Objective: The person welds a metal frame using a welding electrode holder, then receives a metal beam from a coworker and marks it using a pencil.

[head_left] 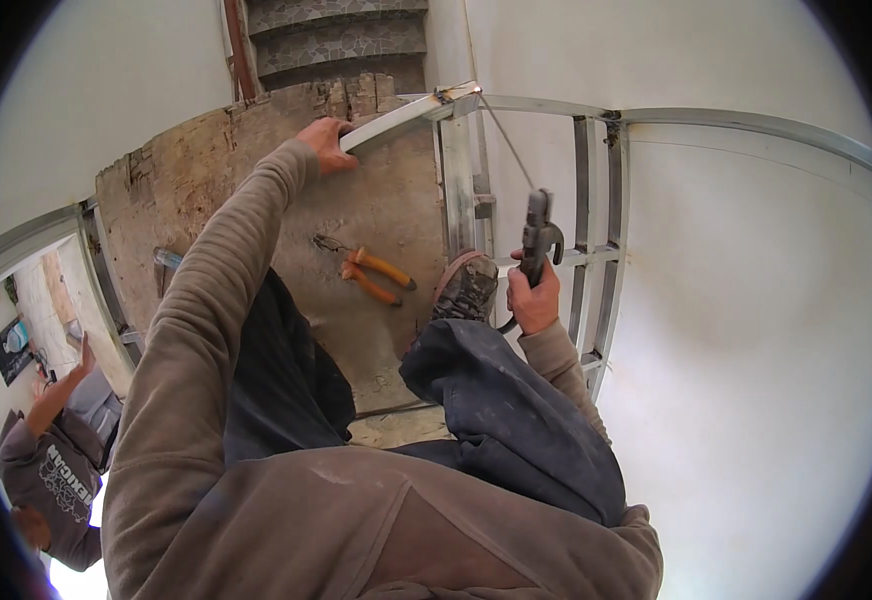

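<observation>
My left hand is closed on the near end of a light metal bar, at the far side of a worn wooden board. The bar's other end rests at the metal frame's corner, where it looks darkened. In my right hand is a black electrode holder, gripped by its handle. A thin rod runs from the holder up to the bar's far end. Orange-handled pliers lie on the board between my legs, left of my shoe.
Metal framing stands against the white wall on the right. Stairs rise beyond the board. A tool with a blue part lies at the left, partly hidden by my sleeve. Another person is at the lower left, with a raised arm.
</observation>
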Motion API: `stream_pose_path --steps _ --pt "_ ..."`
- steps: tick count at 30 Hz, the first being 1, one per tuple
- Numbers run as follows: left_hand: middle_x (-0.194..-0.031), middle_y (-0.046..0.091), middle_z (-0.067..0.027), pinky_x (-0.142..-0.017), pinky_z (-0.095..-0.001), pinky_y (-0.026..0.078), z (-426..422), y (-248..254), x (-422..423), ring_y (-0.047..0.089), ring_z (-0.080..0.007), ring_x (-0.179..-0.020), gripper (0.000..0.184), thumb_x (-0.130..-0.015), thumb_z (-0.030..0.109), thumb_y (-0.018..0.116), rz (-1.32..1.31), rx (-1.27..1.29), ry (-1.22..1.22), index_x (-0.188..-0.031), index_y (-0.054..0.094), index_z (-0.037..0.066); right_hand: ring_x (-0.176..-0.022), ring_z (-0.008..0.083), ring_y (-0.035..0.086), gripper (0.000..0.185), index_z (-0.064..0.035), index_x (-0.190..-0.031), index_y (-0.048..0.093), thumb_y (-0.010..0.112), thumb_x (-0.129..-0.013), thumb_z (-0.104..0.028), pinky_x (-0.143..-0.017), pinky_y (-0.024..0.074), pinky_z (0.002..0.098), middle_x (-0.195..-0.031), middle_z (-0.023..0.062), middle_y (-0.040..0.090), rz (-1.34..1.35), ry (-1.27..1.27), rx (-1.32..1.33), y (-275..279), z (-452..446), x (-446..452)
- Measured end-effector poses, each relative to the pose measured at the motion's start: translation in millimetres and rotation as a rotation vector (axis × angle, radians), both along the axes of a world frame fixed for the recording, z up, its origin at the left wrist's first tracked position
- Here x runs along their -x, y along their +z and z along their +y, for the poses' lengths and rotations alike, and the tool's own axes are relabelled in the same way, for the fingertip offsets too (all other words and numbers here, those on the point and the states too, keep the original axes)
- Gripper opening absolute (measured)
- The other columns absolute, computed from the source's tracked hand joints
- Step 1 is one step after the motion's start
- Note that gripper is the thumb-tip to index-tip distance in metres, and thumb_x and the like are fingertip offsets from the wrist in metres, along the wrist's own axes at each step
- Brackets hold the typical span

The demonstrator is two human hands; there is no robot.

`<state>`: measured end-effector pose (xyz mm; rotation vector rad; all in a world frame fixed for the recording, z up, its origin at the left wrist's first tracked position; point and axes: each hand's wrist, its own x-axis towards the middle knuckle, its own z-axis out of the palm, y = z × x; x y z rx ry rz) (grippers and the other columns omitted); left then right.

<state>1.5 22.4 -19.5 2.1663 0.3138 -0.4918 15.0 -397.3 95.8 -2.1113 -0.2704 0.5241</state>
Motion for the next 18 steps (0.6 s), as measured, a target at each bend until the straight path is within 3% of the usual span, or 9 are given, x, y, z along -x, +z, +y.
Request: stream_pose_path --steps 2,5,6,9,10,13,14,17,18 --pt "-0.097 0.068 -0.0209 -0.083 -0.0387 0.049 0 1 0 0.065 -0.0324 -0.09 0.057 -0.063 0.032 0.071 0.002 -0.008 0.001 -0.107 0.064 -0.004 -0.059 0.0352 0.065 0.032 0.006 -0.108 0.055 0.064 -0.084 -0.013 -0.054 0.0494 0.0406 -0.069 0.0222 0.062 -0.233 0.071 0.146 -1 7 7" --pt "-0.097 0.068 -0.0211 -0.084 -0.0386 0.05 -1 1 1 0.066 -0.0323 -0.09 0.058 -0.063 0.031 0.072 -0.018 -0.045 0.0 -0.108 0.065 -0.004 -0.063 0.0404 0.066 0.033 0.009 -0.106 0.054 0.064 -0.084 -0.013 -0.056 0.0501 0.0432 -0.07 0.0264 0.061 -0.207 0.069 0.214 10 19 11" --pt "-0.097 0.069 -0.0212 -0.084 -0.0386 0.05 -1 3 1 0.066 -0.0324 -0.09 0.058 -0.063 0.032 0.072 -0.028 -0.065 -0.002 -0.108 0.065 -0.004 -0.052 0.031 0.063 0.03 0.0058 -0.108 0.055 0.063 -0.085 -0.012 -0.048 0.0473 0.0383 -0.065 0.0183 0.061 -0.307 0.076 0.121 6 19 9" --pt "-0.099 0.068 -0.0219 -0.086 -0.0388 0.05 -1 8 -1 0.066 -0.0333 -0.093 0.06 -0.063 0.033 0.073 -0.006 -0.045 -0.031 -0.11 0.065 -0.003 -0.045 0.0164 0.054 0.025 0.0012 -0.108 0.057 0.061 -0.086 -0.01 -0.042 0.0413 0.0302 -0.06 0.0067 0.056 0.414 -0.176 -0.191 16 6 -4" --pt "-0.099 0.068 -0.022 -0.086 -0.039 0.05 0 3 -1 0.066 -0.0338 -0.093 0.06 -0.063 0.033 0.073 0.008 -0.025 -0.025 -0.109 0.065 -0.003 -0.046 0.0067 0.045 0.022 -0.0026 -0.108 0.058 0.058 -0.087 -0.007 -0.04 0.0359 0.0241 -0.06 -0.0006 0.05 0.482 -0.21 -0.269 20 4 -8" --pt "-0.098 0.068 -0.0221 -0.085 -0.0396 0.049 -2 0 0 0.065 -0.0343 -0.092 0.059 -0.063 0.033 0.073 0.018 -0.017 -0.013 -0.108 0.064 -0.004 -0.046 0.008 0.046 0.022 -0.0019 -0.107 0.058 0.059 -0.086 -0.007 -0.041 0.037 0.0265 -0.06 -0.0004 0.05 0.438 -0.21 -0.259 18 -5 -11" --pt "-0.097 0.068 -0.022 -0.085 -0.0398 0.05 -3 3 1 0.066 -0.0339 -0.092 0.058 -0.063 0.032 0.073 -0.001 -0.051 -0.018 -0.108 0.064 -0.004 -0.049 0.0142 0.054 0.024 0.0004 -0.107 0.058 0.062 -0.086 -0.009 -0.046 0.0427 0.0316 -0.062 0.0051 0.056 0.263 -0.153 -0.085 3 -15 -9" --pt "-0.092 0.068 -0.0202 -0.083 -0.0381 0.05 -3 3 1 0.066 -0.0298 -0.086 0.054 -0.063 0.028 0.074 -0.029 -0.01 -0.004 -0.106 0.065 -0.003 -0.057 0.0256 0.064 0.026 0.0025 -0.106 0.056 0.064 -0.085 -0.011 -0.053 0.0484 0.0372 -0.068 0.0148 0.063 -0.233 0.017 0.109 20 11 13" --pt "-0.092 0.069 -0.0189 -0.082 -0.0371 0.05 -2 3 1 0.066 -0.028 -0.086 0.054 -0.063 0.028 0.075 -0.025 0.021 -0.004 -0.106 0.065 -0.003 -0.067 0.0362 0.068 0.031 0.0051 -0.108 0.055 0.065 -0.084 -0.012 -0.059 0.0511 0.0408 -0.075 0.023 0.065 -0.188 -0.005 0.132 24 16 18"
